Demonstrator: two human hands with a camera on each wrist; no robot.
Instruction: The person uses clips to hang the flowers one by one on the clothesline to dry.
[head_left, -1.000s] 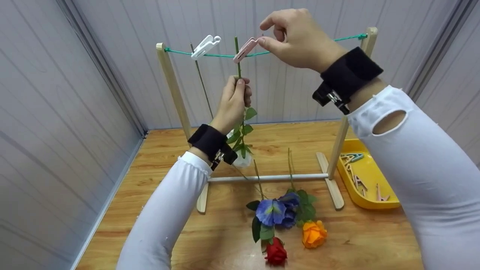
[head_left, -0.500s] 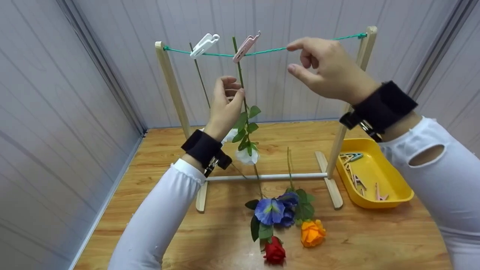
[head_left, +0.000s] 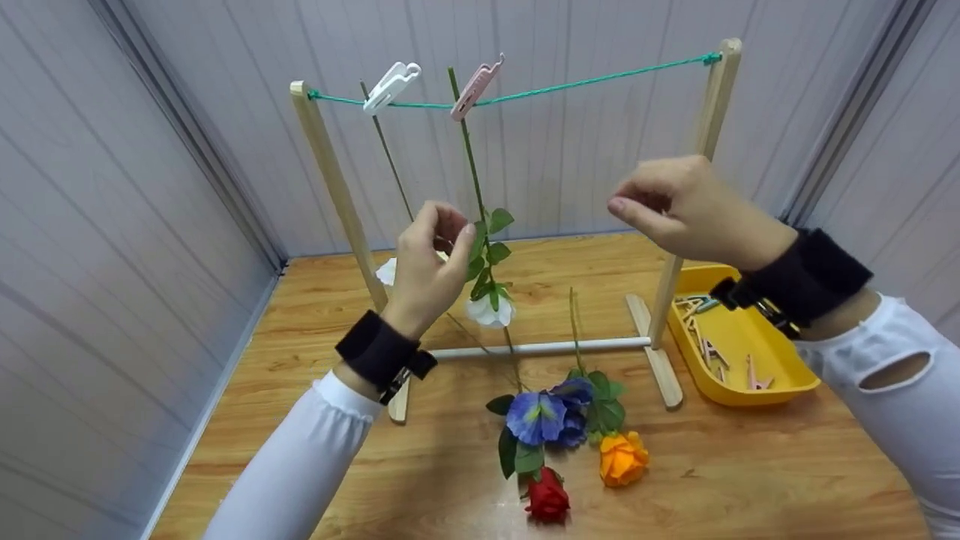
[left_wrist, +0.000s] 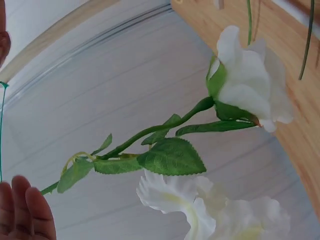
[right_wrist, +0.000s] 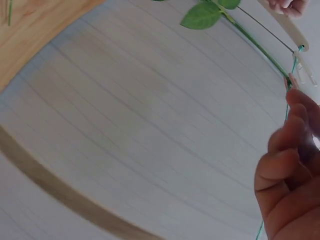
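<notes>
Left hand [head_left: 427, 266] loosely curled beside the hanging white rose [head_left: 486, 310], holding nothing. Right hand [head_left: 686, 210] empty too, near the rack's right post [head_left: 694, 172]; pink clothespin [head_left: 474, 86] pins the stem to the green line [head_left: 592, 77].

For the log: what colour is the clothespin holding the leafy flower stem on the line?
Pale pink clothespin; clearest in the head view.

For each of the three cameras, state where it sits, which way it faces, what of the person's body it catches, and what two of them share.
Head: worn on the head, looking forward and down at the wooden drying rack with green string; shows the left hand, the right hand and both white sleeves.
Left wrist: looks along the hanging white artificial flower; fingertips at bottom left.
Right wrist: faces the grey wall; curled fingers at right.
Shared: head and left wrist both show the white flower.
</notes>
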